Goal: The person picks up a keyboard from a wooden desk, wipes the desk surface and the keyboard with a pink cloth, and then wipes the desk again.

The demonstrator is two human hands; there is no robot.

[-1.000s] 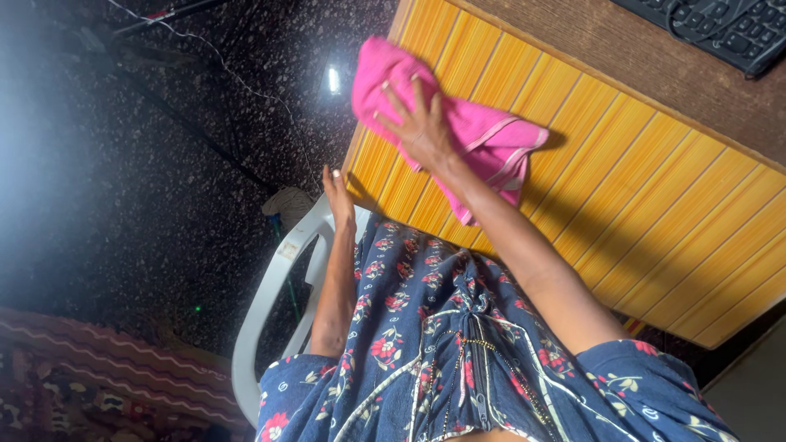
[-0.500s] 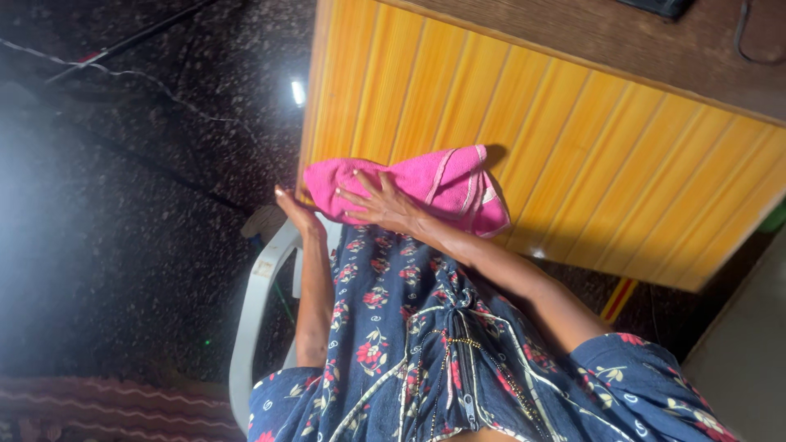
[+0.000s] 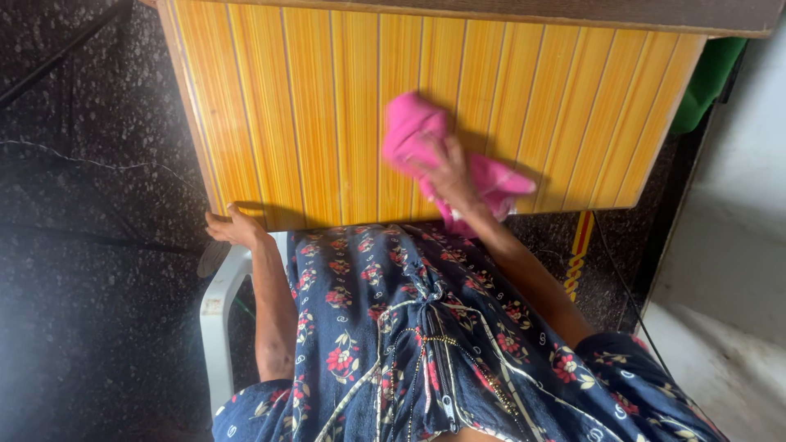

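Right hand: the right hand (image 3: 446,168) was pressed flat on the cloth (image 3: 426,143), fingers spread over it, holding it against the panel (image 3: 327,106); the hand was blurred.
Cloth: pink and bunched, it lay on the orange ribbed panel, right of the panel's middle and nearer its lower edge than its top. One end bulged up above the fingers, the other trailed out to the right past the wrist, down by the lower edge.
Left hand: the left hand (image 3: 233,227) sat at the panel's lower left corner, open, fingers stretched out to the left and gripping nothing; whether it touched the panel's edge I could not tell.
Panel: upright orange slats under the brown worktop (image 3: 491,12), whose edge ran along the top of the view.
Chair: a white plastic chair (image 3: 217,319) showed beside the left forearm, its arm just below the left hand.
Dress: a dark blue dress (image 3: 393,327) with red flowers filled the lower middle, just below the panel.
Floor: the dark speckled floor (image 3: 90,245) spread out on the left, with a thin pale wire (image 3: 82,160) across it.
Right side: something green (image 3: 708,78) showed past the panel's right edge, under the worktop's right corner.
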